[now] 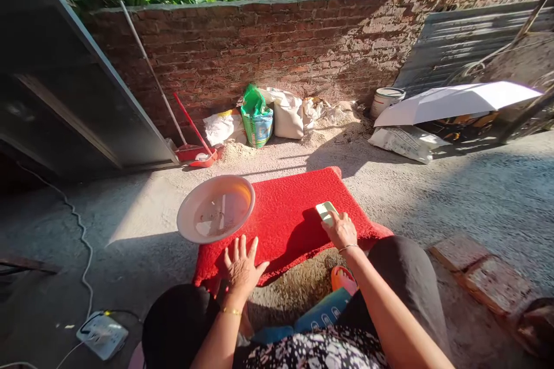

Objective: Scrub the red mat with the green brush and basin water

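A red fuzzy cloth (285,207) is draped over a low stand in front of my knees. My left hand (241,270) lies at its near left edge, palm down with the fingers spread, and holds nothing. On the right part of the cloth, my right hand (343,232) has its fingers closed on a pale green rectangular block (325,210); its exact kind is unclear. A pinkish basin (186,220) rests at the cloth's left end, close to my left fingertips. Shallow water and a few dark bits show inside it.
A white power strip (104,334) with cords lies on the floor at lower left. Bricks (497,282) sit at right. Along the brick wall (281,52) stand a red dustpan (197,154), several sacks (289,115), a bucket (385,101) and a white umbrella (459,102).
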Demonstrator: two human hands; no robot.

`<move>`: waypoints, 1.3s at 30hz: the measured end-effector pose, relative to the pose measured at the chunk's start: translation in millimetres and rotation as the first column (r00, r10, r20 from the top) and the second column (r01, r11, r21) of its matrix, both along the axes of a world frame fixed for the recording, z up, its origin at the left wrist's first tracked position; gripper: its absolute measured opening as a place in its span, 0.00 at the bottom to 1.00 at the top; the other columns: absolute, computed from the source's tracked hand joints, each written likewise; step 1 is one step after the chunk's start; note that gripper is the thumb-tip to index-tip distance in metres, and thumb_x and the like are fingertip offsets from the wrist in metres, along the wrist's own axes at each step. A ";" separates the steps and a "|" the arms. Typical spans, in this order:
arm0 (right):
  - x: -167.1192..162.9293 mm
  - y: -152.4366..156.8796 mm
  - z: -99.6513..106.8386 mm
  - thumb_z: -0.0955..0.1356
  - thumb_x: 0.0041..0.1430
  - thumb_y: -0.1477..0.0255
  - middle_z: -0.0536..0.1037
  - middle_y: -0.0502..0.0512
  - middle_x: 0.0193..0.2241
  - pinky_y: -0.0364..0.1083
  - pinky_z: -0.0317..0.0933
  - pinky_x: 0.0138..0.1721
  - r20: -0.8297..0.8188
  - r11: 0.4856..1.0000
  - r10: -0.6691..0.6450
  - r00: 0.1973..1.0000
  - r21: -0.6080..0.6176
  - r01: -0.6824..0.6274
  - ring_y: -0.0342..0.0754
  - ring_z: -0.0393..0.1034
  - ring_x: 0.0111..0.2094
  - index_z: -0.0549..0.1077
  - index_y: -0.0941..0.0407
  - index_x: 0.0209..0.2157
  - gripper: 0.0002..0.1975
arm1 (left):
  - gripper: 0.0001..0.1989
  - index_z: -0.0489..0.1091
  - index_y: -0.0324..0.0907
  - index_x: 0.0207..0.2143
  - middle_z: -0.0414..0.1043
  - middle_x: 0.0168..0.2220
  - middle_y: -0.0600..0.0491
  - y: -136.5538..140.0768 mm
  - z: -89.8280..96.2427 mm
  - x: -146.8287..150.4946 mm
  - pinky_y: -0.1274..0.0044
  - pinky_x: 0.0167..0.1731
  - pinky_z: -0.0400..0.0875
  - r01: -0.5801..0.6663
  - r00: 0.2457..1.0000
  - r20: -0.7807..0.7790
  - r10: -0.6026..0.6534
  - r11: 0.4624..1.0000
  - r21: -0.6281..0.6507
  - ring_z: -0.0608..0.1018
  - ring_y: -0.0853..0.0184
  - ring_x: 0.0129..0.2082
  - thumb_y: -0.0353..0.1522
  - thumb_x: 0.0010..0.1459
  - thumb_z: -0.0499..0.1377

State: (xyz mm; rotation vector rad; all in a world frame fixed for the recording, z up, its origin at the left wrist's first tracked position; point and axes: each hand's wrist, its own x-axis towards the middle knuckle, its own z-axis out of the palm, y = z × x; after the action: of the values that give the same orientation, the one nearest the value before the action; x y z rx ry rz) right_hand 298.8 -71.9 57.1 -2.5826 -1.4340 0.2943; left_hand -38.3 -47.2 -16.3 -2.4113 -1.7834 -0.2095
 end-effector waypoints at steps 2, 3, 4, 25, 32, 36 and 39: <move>31.4 -5.2 6.9 0.66 0.71 0.57 0.75 0.66 0.52 0.51 0.65 0.51 0.020 0.985 -0.168 0.986 -0.024 0.168 0.57 0.74 0.50 0.73 0.53 0.66 0.27 | 0.38 0.65 0.51 0.71 0.59 0.74 0.38 0.7 -1.5 0.8 0.44 0.71 0.47 -0.004 1.000 0.008 0.004 1.000 -0.006 0.61 0.41 0.73 0.47 0.61 0.67; 38.1 -5.4 9.5 0.65 0.72 0.56 0.75 0.67 0.52 0.51 0.65 0.50 0.025 0.980 -0.198 0.980 -0.014 0.198 0.58 0.75 0.49 0.73 0.54 0.66 0.27 | 0.39 0.65 0.52 0.71 0.59 0.74 0.39 0.7 -1.8 0.9 0.44 0.71 0.47 -0.004 1.000 0.011 0.004 1.000 -0.013 0.60 0.41 0.74 0.47 0.60 0.67; 37.5 -3.6 11.5 0.65 0.72 0.56 0.75 0.67 0.51 0.52 0.66 0.50 0.027 0.982 -0.189 0.982 0.008 0.189 0.58 0.74 0.49 0.73 0.54 0.66 0.27 | 0.39 0.64 0.52 0.72 0.59 0.74 0.39 0.5 -2.0 0.9 0.44 0.71 0.47 -0.003 1.000 0.012 0.004 1.000 -0.025 0.60 0.42 0.74 0.47 0.60 0.67; -51.5 61.1 9.6 0.67 0.72 0.57 0.75 0.65 0.52 0.49 0.62 0.50 0.018 0.973 0.230 0.973 -0.002 -0.230 0.55 0.74 0.51 0.73 0.52 0.65 0.25 | 0.43 0.54 0.52 0.76 0.56 0.75 0.38 7.7 -14.6 38.8 0.42 0.69 0.51 0.241 0.970 -0.001 -0.242 0.970 -0.015 0.59 0.40 0.74 0.44 0.62 0.64; -134.9 99.2 17.9 0.69 0.69 0.57 0.75 0.64 0.56 0.49 0.60 0.54 -0.057 0.884 0.467 0.882 0.035 -0.466 0.56 0.71 0.55 0.76 0.50 0.61 0.23 | 0.40 0.59 0.54 0.74 0.60 0.74 0.42 12.7 -22.8 33.1 0.45 0.69 0.55 0.246 0.969 0.023 -0.247 0.969 0.014 0.61 0.41 0.74 0.47 0.62 0.64; -64.1 93.2 14.7 0.68 0.70 0.58 0.75 0.64 0.56 0.50 0.61 0.55 -0.014 0.971 0.237 0.971 -0.019 -0.237 0.56 0.73 0.56 0.73 0.50 0.64 0.25 | 0.38 0.58 0.51 0.75 0.59 0.74 0.40 10.0 -20.5 34.7 0.43 0.69 0.54 0.252 0.968 0.011 -0.253 0.967 0.027 0.60 0.41 0.74 0.42 0.64 0.62; -5.9 84.6 18.1 0.65 0.72 0.55 0.75 0.66 0.53 0.52 0.63 0.52 0.028 0.999 -0.011 1.000 -0.043 0.012 0.58 0.75 0.53 0.72 0.53 0.65 0.26 | 0.37 0.60 0.51 0.74 0.58 0.75 0.39 8.6 -18.3 38.0 0.44 0.70 0.53 0.236 0.971 0.027 -0.236 0.972 0.013 0.59 0.42 0.75 0.40 0.64 0.62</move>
State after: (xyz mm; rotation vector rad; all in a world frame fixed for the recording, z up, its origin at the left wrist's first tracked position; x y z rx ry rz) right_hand 292.9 12.7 75.2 -2.6382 -1.4372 0.2930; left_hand -0.3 -38.6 -34.5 -2.6228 -1.4976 -0.2776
